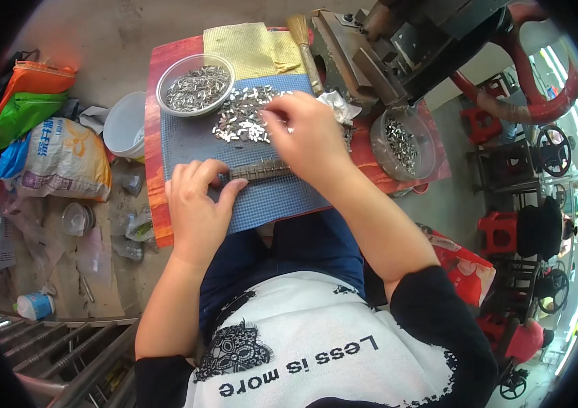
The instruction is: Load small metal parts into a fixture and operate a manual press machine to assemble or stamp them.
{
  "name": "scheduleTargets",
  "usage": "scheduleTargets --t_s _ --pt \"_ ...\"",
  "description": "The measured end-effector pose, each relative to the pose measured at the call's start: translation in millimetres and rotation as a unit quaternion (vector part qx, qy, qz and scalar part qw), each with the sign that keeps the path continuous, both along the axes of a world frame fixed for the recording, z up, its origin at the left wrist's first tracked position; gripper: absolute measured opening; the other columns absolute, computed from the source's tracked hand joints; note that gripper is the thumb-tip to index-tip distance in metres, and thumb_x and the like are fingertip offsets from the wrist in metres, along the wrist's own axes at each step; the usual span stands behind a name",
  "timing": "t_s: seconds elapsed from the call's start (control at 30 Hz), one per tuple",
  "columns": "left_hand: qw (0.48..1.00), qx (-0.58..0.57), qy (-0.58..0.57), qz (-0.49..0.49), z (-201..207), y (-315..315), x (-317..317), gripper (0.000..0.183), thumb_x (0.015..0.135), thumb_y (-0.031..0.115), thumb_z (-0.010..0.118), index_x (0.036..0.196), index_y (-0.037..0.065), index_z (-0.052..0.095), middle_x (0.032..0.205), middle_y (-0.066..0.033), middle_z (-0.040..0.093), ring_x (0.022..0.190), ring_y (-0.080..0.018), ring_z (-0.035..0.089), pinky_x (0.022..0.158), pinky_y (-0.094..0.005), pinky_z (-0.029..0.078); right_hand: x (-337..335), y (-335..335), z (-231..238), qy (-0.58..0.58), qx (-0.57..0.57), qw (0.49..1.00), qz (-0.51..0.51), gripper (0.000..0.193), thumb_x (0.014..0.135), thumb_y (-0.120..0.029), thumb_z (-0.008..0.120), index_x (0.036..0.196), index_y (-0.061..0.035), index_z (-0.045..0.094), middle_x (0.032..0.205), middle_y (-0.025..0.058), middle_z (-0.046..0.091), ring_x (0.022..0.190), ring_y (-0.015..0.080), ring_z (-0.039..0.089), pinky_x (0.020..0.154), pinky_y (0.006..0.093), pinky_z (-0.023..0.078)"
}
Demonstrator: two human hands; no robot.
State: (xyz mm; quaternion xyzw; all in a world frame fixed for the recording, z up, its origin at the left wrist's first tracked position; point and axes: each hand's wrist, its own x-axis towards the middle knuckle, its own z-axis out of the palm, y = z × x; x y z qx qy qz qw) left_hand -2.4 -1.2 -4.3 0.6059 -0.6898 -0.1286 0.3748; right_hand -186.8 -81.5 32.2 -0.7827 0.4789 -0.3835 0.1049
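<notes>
On a blue mesh mat [272,200] lies a slotted metal bar [260,171] with thin pins standing up along it. My left hand [197,200] grips the bar's left end between thumb and forefinger. Over the bar's right end hovers my right hand [309,132], its fingers pinched together; whatever they hold is too small or hidden to make out. Beside those fingertips spreads a loose pile of small silvery metal pieces [245,119]. A round clear tub [162,87] full of thin metal pins stands behind and to the left of the pile.
A dark metal press [411,54] with a red handwheel [537,112] rises at the back right. Near it are another clear tub [425,146] with metal pieces, a brush [300,34] and a yellow cloth [238,44]. Left of the table stand a white bucket [122,126] and a sack [64,160].
</notes>
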Motion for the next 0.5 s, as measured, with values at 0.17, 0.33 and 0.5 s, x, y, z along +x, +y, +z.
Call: scheduleTargets --t_s 0.17,0.33,0.5 --pt "1.000 0.002 -0.017 -0.004 3 0 -1 0.022 0.077 0.024 0.082 0.086 0.011 0.066 0.078 -0.0025 0.058 0.085 -0.0247 0.054 0.078 -0.0387 0.038 -71 22 -17 0.110 0.033 0.978 -0.175 0.024 0.084 -0.018 0.075 0.095 0.0028 0.072 0.088 0.0170 0.068 0.077 0.0307 0.067 0.072 0.0378 0.054" --pt "1.000 -0.014 0.000 -0.002 5 0 -1 0.022 0.079 0.019 0.080 0.093 0.005 0.071 0.080 -0.0049 0.063 0.082 -0.0241 0.057 0.078 -0.0368 0.042 -71 17 -16 0.087 0.064 0.984 -0.140 0.025 0.081 -0.021 0.075 0.091 0.0026 0.071 0.089 0.0179 0.067 0.081 0.0334 0.067 0.075 0.0410 0.055" --pt "0.998 -0.037 0.039 0.012 -2 4 0 0.014 0.089 0.019 0.072 0.094 0.006 0.074 0.087 -0.0068 0.069 0.089 -0.0258 0.059 0.081 -0.0381 0.040 -60 26 8 0.007 0.099 0.991 0.089 0.019 0.079 -0.012 0.077 0.094 -0.0020 0.071 0.088 0.0096 0.065 0.072 0.0263 0.065 0.068 0.0345 0.053"
